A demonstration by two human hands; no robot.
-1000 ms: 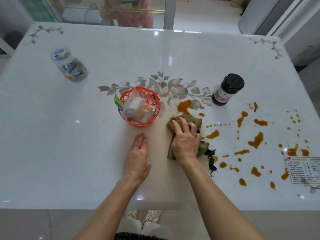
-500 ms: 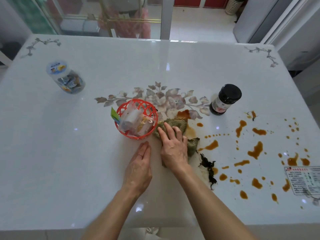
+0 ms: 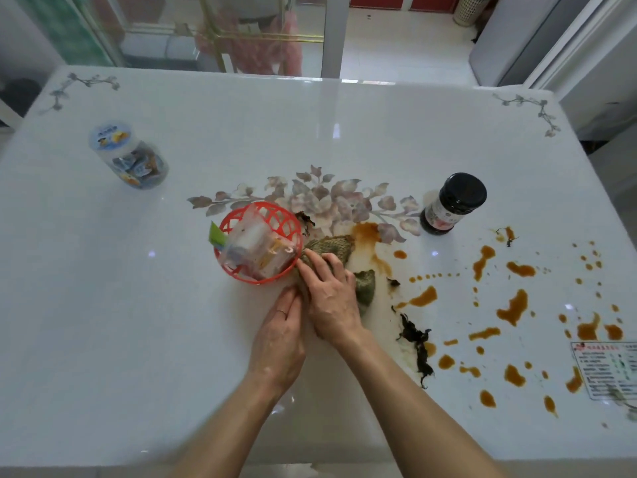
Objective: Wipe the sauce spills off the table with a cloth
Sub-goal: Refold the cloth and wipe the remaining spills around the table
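Observation:
An olive-green cloth (image 3: 364, 286) lies bunched on the white table (image 3: 103, 305), right beside the red basket. My right hand (image 3: 331, 298) presses flat on the cloth with straight fingers, fingertips at the basket's rim. Just to its left my left hand (image 3: 279, 336) rests flat on the table, touching the right hand. Orange-brown sauce spills (image 3: 513, 307) spread over the table's right half, with a smeared patch (image 3: 367, 236) beside the cloth. Dark leafy scraps (image 3: 415, 339) lie right of my right forearm.
A red plastic basket (image 3: 241, 274) holds packets. A dark-lidded jar (image 3: 453, 203) stands at centre right. A clear snack jar (image 3: 129, 157) lies at the left. A printed sticker (image 3: 606, 369) sits at the right edge. A small dark scrap (image 3: 305, 220) lies behind the basket.
My right hand has slid the cloth leftward up against the basket, leaving a smear where the upper spill was. My left hand has barely moved.

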